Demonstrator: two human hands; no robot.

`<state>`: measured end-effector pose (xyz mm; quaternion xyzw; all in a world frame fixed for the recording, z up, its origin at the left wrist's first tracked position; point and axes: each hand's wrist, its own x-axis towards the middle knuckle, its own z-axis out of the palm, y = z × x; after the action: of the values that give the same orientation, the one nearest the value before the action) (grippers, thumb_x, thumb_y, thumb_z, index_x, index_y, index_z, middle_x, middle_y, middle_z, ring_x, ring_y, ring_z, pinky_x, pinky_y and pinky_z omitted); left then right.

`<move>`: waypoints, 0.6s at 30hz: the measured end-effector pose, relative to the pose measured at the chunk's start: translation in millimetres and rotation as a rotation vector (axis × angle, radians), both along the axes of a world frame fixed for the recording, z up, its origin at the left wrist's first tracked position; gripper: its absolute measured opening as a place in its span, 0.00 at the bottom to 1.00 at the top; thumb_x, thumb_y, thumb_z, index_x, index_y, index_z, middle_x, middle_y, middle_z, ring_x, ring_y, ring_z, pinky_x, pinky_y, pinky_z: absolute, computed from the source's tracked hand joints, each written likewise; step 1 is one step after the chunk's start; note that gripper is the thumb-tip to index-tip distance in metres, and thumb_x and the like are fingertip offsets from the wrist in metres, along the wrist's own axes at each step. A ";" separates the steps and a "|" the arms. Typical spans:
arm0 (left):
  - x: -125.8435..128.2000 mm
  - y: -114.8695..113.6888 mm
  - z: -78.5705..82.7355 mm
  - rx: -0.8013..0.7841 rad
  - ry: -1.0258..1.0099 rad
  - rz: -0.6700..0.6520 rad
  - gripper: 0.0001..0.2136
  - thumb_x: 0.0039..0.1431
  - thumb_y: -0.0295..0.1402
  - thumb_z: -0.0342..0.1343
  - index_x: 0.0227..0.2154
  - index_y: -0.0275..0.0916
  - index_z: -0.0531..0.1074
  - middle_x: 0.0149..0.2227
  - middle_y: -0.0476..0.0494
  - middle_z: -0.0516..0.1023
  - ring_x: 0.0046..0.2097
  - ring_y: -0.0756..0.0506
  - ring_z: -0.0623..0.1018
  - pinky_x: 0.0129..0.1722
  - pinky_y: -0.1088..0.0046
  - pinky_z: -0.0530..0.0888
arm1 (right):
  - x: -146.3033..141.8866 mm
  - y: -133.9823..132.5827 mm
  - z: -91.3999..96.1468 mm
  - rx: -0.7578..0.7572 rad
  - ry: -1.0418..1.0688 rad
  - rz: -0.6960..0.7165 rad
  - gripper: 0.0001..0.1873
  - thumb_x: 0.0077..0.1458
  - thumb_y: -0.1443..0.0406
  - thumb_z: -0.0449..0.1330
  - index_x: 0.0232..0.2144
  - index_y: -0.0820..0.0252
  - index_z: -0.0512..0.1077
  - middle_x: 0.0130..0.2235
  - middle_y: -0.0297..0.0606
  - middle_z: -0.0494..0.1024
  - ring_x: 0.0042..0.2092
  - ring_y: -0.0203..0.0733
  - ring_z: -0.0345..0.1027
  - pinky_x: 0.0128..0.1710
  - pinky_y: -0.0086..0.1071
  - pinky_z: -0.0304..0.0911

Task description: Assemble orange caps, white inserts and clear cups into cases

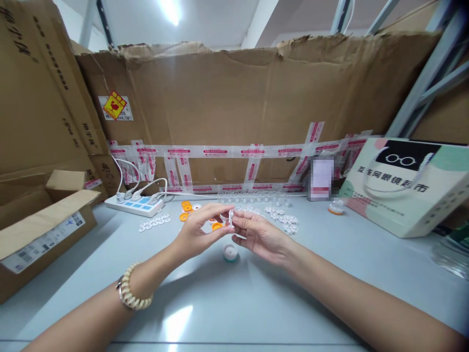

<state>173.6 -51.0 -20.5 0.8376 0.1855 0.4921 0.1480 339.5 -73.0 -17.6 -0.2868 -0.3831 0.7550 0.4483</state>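
Left grip [198, 232], right grip [264, 237] facing, pinching white piece [231, 218]

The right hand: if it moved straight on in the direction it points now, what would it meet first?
The right hand would first press on the small white part it touches; just beyond is the left hand, probably next in line, though one view leaves depth unclear.
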 end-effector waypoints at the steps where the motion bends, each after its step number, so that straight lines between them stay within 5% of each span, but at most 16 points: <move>1: 0.2 -0.3 -0.8 0.009 -0.015 0.006 0.15 0.53 0.30 0.60 0.45 0.38 0.71 0.38 0.41 0.76 0.36 0.48 0.75 0.35 0.72 0.75 | 0.7 0.0 -0.3 0.004 -0.006 0.014 0.12 0.35 0.64 0.71 0.25 0.60 0.73 0.25 0.27 0.74 0.28 0.26 0.67 0.31 0.23 0.60; 5: -0.2 -2.9 -2.3 0.013 -0.051 0.072 0.15 0.50 0.29 0.62 0.43 0.37 0.72 0.36 0.42 0.78 0.33 0.49 0.76 0.35 0.73 0.76 | 23.8 18.1 -2.6 0.166 -0.209 -0.028 0.15 0.41 0.57 0.67 0.30 0.59 0.74 0.30 0.34 0.77 0.32 0.32 0.69 0.36 0.29 0.62; 9: -3.1 -5.9 -7.6 0.025 -0.030 0.127 0.15 0.51 0.27 0.60 0.43 0.36 0.71 0.36 0.43 0.79 0.33 0.50 0.77 0.36 0.73 0.77 | 66.4 50.2 -14.8 0.551 -0.846 -0.398 0.13 0.47 0.56 0.59 0.29 0.61 0.72 0.30 0.38 0.76 0.32 0.36 0.68 0.35 0.32 0.61; 12: -5.0 -7.8 -13.6 0.058 0.004 0.132 0.15 0.51 0.26 0.60 0.43 0.35 0.71 0.37 0.43 0.79 0.33 0.50 0.77 0.37 0.74 0.77 | 78.6 58.1 -28.7 0.705 -1.202 -0.266 0.09 0.47 0.61 0.58 0.27 0.61 0.73 0.28 0.38 0.75 0.31 0.39 0.66 0.32 0.32 0.59; 18: -6.2 -7.2 -22.3 0.138 0.063 0.143 0.16 0.53 0.28 0.59 0.46 0.36 0.69 0.39 0.42 0.79 0.34 0.50 0.77 0.37 0.74 0.76 | 55.9 46.5 -45.5 0.832 -1.352 -0.208 0.07 0.45 0.63 0.61 0.28 0.60 0.73 0.30 0.37 0.73 0.32 0.40 0.64 0.33 0.32 0.57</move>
<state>167.4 -58.1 -42.8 0.8455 0.2148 0.4865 0.0486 395.4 -26.5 -63.0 -0.5259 -0.7933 0.1671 0.2572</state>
